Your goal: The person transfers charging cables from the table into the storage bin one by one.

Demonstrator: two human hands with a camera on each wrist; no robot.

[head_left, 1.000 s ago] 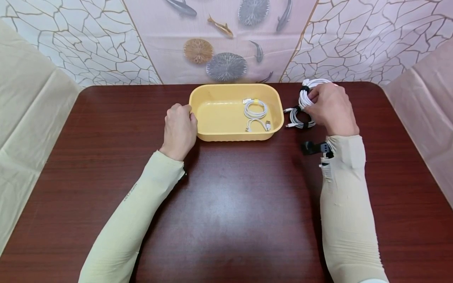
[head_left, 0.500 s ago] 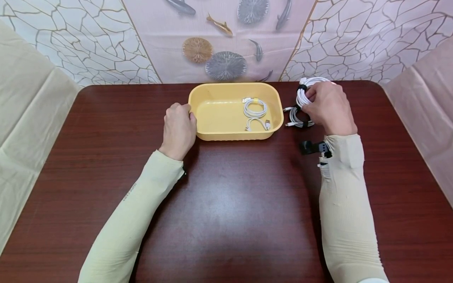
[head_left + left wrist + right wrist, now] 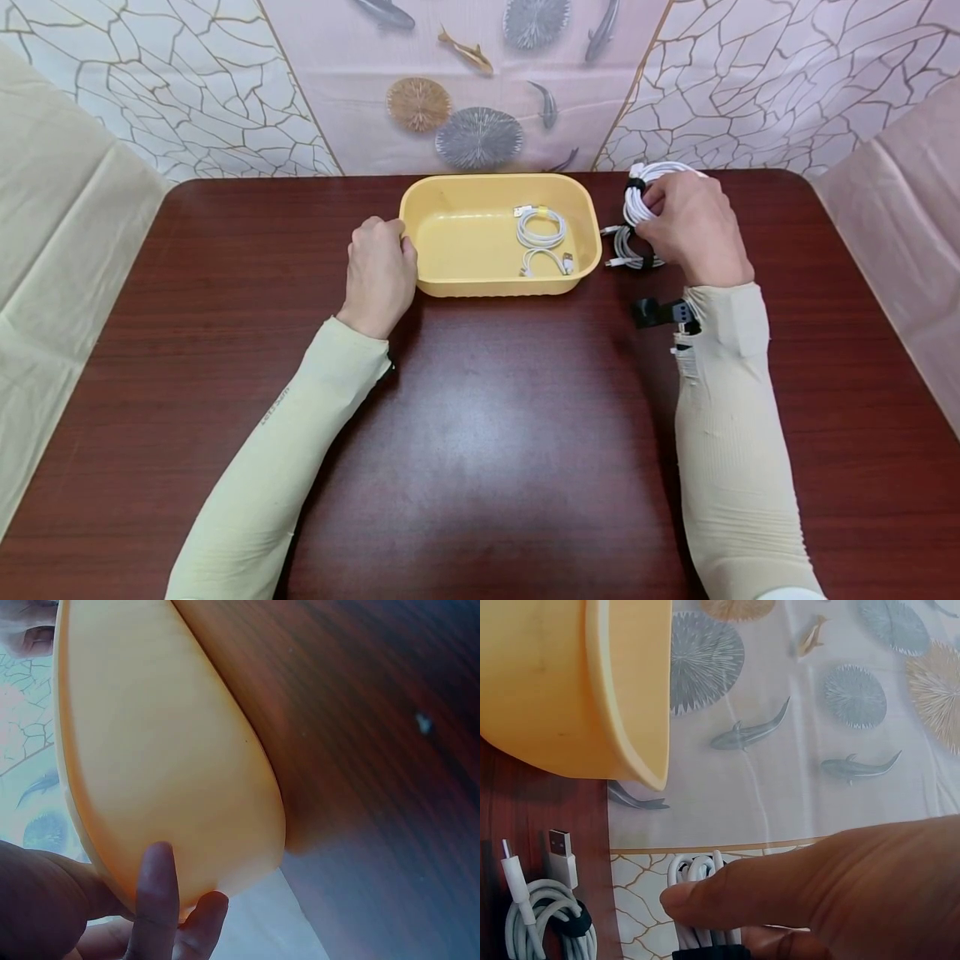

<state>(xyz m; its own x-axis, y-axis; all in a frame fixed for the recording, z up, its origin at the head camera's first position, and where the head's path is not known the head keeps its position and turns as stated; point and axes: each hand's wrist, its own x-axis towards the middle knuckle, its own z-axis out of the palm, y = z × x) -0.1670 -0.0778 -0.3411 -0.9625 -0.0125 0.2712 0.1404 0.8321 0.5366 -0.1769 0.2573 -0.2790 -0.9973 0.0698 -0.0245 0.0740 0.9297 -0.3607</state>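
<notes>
My left hand [image 3: 378,279] grips the left end of a yellow plastic tub [image 3: 461,242]; in the left wrist view its fingers [image 3: 157,889] lie against the tub's outer wall. Inside the tub, toward the right, lie a coiled white USB cable [image 3: 551,242] and a short white cable [image 3: 547,254]. Right of the tub, my right hand [image 3: 699,229] pinches a coiled white charging cable [image 3: 635,206] bound with a black strap. Just below it on the table lies a second coiled cable [image 3: 525,930], greyish-white with a black strap, its plugs pointing toward the tub.
The dark red wooden table [image 3: 480,433] spreads in front of the tub. A patterned cloth [image 3: 495,83] hangs behind the back edge, and pale cloth panels [image 3: 67,250] flank both sides. A small black camera [image 3: 648,313] sits at the right wrist.
My right hand has shifted slightly left with the coiled white cable. My left hand and the tub have stayed in place.
</notes>
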